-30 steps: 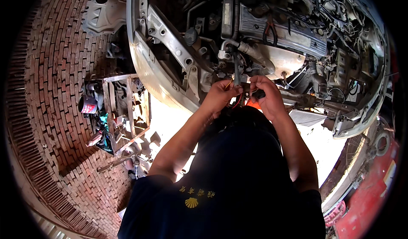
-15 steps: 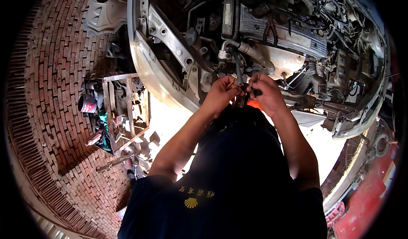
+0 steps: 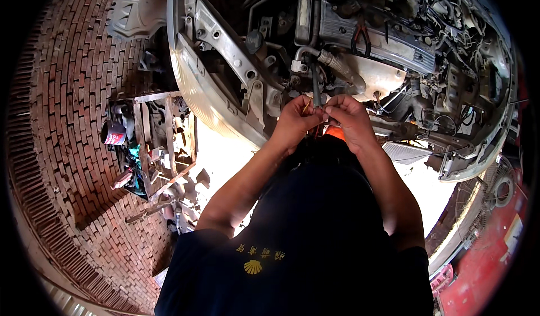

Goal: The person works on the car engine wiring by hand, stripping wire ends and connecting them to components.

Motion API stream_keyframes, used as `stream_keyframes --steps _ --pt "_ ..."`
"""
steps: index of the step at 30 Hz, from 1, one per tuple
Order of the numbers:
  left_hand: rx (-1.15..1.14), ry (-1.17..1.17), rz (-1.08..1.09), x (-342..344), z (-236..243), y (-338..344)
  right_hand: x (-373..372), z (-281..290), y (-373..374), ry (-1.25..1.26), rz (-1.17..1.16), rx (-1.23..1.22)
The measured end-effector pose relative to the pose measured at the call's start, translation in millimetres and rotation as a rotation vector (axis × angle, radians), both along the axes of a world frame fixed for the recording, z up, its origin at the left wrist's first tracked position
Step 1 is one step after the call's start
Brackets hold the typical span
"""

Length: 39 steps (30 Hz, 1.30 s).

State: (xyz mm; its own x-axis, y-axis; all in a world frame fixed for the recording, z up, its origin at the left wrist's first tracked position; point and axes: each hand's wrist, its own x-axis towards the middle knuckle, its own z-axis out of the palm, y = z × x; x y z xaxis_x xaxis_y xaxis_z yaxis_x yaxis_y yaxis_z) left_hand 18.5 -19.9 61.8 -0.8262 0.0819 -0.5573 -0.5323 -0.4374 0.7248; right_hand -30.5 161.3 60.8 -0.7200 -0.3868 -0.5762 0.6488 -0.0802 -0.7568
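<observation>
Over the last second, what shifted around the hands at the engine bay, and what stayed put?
Very little. The left hand and right hand stay pressed together at the front of the engine bay, pinching a thin dark wire or hose; the fingers only shuffled slightly. Nothing was picked up or let go. The wooden tool crate on the brick paving and the pliers on the engine did not move.
</observation>
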Motion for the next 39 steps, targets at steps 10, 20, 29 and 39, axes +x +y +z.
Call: stream_keyframes --steps 10,20,29,39 --pt "0.021 -0.031 0.056 3 6 4 3 -5 5 -0.058 0.056 -0.032" --pt "-0.026 0.043 0.063 6 -7 3 4 -5 11 -0.138 0.117 0.069" --pt "-0.078 0.018 0.051 7 -7 3 -7 1 4 0.086 0.182 0.151" --pt "-0.098 -0.042 0.116 7 -4 1 -25 16 -4 -0.009 0.268 0.22"
